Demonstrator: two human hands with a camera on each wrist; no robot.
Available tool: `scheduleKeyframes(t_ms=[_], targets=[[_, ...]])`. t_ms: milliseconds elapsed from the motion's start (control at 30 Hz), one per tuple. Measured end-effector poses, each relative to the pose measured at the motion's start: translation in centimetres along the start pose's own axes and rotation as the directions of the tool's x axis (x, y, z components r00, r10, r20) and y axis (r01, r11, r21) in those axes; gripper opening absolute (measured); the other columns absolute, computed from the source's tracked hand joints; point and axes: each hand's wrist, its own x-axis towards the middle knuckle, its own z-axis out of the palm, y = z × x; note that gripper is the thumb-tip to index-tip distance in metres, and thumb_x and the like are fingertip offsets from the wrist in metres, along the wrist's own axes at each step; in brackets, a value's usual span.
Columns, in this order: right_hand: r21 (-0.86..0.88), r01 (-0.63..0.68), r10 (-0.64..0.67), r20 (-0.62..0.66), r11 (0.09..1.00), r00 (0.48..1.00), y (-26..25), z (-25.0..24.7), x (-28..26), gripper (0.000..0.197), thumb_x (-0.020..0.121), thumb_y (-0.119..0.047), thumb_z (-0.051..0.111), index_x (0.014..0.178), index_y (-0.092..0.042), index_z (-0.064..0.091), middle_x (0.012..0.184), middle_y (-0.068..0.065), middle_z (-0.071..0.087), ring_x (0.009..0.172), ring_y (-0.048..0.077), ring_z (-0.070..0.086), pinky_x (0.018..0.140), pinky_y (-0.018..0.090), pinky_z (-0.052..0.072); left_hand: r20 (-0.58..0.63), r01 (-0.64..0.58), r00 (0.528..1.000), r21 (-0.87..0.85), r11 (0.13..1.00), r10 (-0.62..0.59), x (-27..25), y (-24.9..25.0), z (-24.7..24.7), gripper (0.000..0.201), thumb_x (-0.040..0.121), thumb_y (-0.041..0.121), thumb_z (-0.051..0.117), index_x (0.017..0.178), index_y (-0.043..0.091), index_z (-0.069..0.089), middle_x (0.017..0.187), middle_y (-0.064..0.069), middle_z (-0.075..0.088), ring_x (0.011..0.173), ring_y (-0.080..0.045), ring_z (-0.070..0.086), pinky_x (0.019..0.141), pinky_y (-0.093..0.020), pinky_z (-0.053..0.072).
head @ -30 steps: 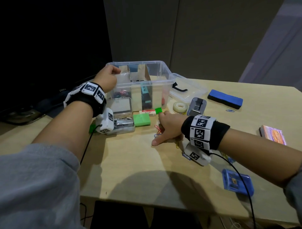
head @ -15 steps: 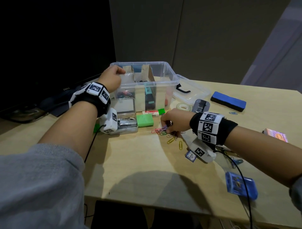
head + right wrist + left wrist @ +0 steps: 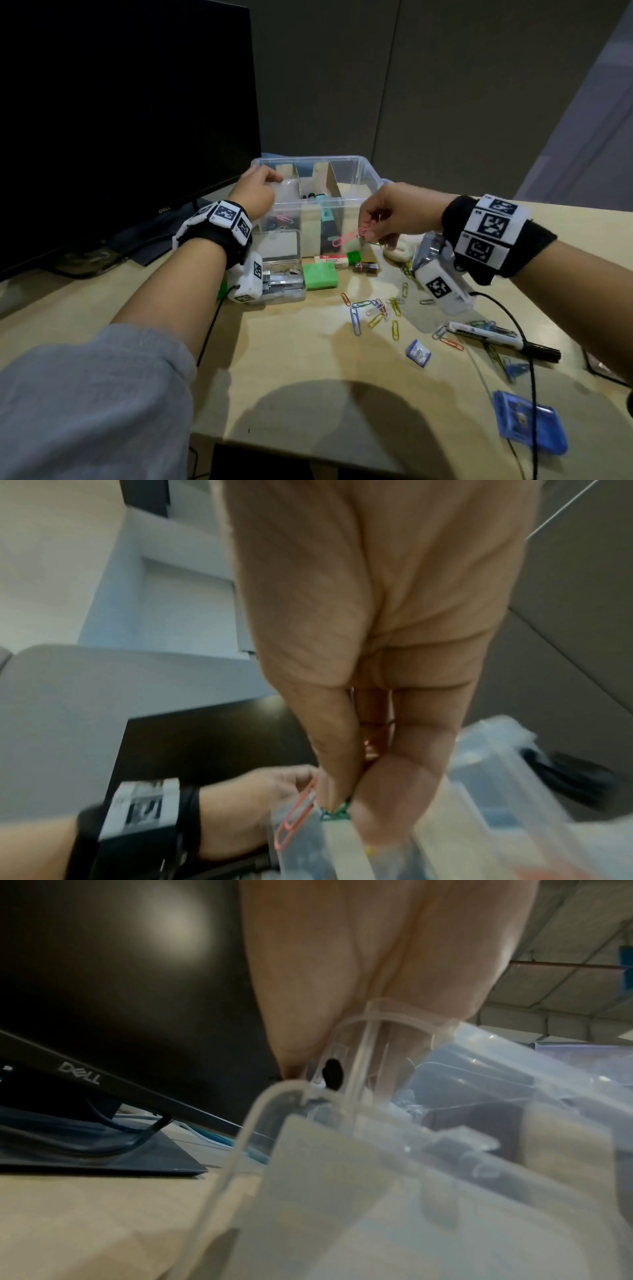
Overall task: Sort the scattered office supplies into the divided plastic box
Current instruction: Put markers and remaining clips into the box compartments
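Blue case [image 3: 529, 425] lying at near right worktop [image 3: 308, 370] edge, black marker [image 3: 507, 341] just beyond it. Loose paper clips [image 3: 375, 311] sitting scattered mid-worktop. Right hand [image 3: 394, 214] hovering above them in front of the divided plastic box [image 3: 356, 171], grip narrow, thumb and fingertips [image 3: 334, 785] pinching a few clips, a pink clip [image 3: 346, 238] dangling out left. Green eraser [image 3: 320, 275] lying just before the box. Left hand [image 3: 255, 195] gripping the box's left rim, fingers curling over the edge. Dark monitor [image 3: 120, 120] standing behind.
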Motion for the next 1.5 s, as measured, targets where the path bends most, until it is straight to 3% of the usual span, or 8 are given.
scheduleKeyframes(t_ms=[300,433,633,933,1100,1300,1400,1500], targets=[[-0.006,0.035,-0.036,-0.181,0.999,0.983,-5.9,-3.9,5.4,0.003,0.087,-0.008,0.067,0.087,-0.005,0.067,0.079,0.007,0.07,0.068,0.017,0.069,0.067,0.023,0.059,-0.002,0.008,1.0,-0.017,1.0,-0.008,0.0,-0.1,0.0,0.038,0.093,-0.001,0.04,0.124,0.017,0.053,0.138,-0.004,0.045,0.121,-0.02,0.048,0.097,-0.035,0.046],[-0.112,-0.033,0.008,-0.21,0.993,0.978,-8.6,-3.0,9.0,0.002,0.087,-0.007,0.067,0.086,-0.009,0.068,0.076,0.004,0.07,0.053,0.008,0.066,0.059,0.022,0.056,0.005,-0.001,1.0,-0.015,1.0,0.001,0.1,-0.1,0.0,0.037,0.094,0.001,0.042,0.126,0.016,0.053,0.133,-0.006,0.048,0.119,-0.021,0.05,0.097,-0.036,0.047],[-0.211,-0.096,0.048,-0.221,0.973,0.974,-10.0,-0.7,11.7,0.016,0.084,-0.011,0.07,0.095,0.001,0.069,0.082,0.013,0.073,0.074,0.022,0.073,0.077,0.037,0.06,0.009,0.005,1.0,-0.013,1.0,-0.005,-0.1,0.1,-0.1,0.046,0.092,-0.002,0.04,0.135,0.015,0.048,0.145,-0.006,0.04,0.131,-0.02,0.041,0.094,-0.026,0.036],[-0.022,-0.027,0.02,-0.279,0.999,0.96,-8.6,-0.6,10.6,0.017,0.091,-0.018,0.065,0.101,-0.004,0.067,0.088,0.011,0.07,0.071,0.019,0.071,0.069,0.03,0.06,0.019,0.008,1.0,-0.032,0.999,-0.007,-0.1,-0.1,-0.3,0.046,0.094,-0.002,0.04,0.136,0.016,0.047,0.143,-0.004,0.041,0.13,-0.02,0.042,0.104,-0.036,0.042],[-0.188,0.068,-0.144,-0.428,0.98,0.892,-6.5,-1.6,6.2,0.005,0.087,-0.015,0.064,0.091,-0.012,0.067,0.09,-0.001,0.064,0.083,0.015,0.062,0.07,0.023,0.05,0.008,-0.005,1.0,-0.016,1.0,0.005,0.3,-0.5,-0.4,0.043,0.094,0.001,0.041,0.134,0.017,0.048,0.142,-0.005,0.044,0.126,-0.019,0.046,0.103,-0.038,0.045],[-0.483,0.083,-0.071,0.044,0.872,0.997,-3.3,0.7,-0.8,0.028,0.08,-0.028,0.075,0.101,-0.019,0.059,0.087,-0.006,0.059,0.072,0.007,0.052,0.064,0.019,0.043,-0.012,-0.004,1.0,0.004,1.0,0.004,0.1,-0.4,-0.2,0.043,0.094,0.001,0.037,0.132,0.017,0.05,0.141,-0.005,0.045,0.125,-0.021,0.047,0.095,-0.032,0.045],[-0.616,0.096,0.125,0.306,0.782,0.944,-0.8,3.2,-2.5,0.061,0.075,-0.035,0.079,0.125,-0.02,0.048,0.11,-0.001,0.058,0.083,0.012,0.049,0.072,0.025,0.04,-0.015,0.01,1.0,0.016,1.0,-0.01,0.0,-0.3,-0.2,0.044,0.093,0.0,0.037,0.131,0.017,0.051,0.141,-0.005,0.046,0.126,-0.021,0.046,0.104,-0.038,0.043],[-0.654,0.101,0.192,0.361,0.749,0.913,1.3,5.2,-3.2,0.085,0.072,-0.039,0.082,0.14,-0.023,0.033,0.13,0.0,0.047,0.107,0.019,0.051,0.086,0.034,0.046,-0.01,0.013,1.0,0.019,1.0,-0.012,0.0,-0.2,-0.2,0.043,0.093,0.0,0.038,0.131,0.017,0.051,0.139,-0.005,0.047,0.125,-0.022,0.048,0.105,-0.041,0.043]])
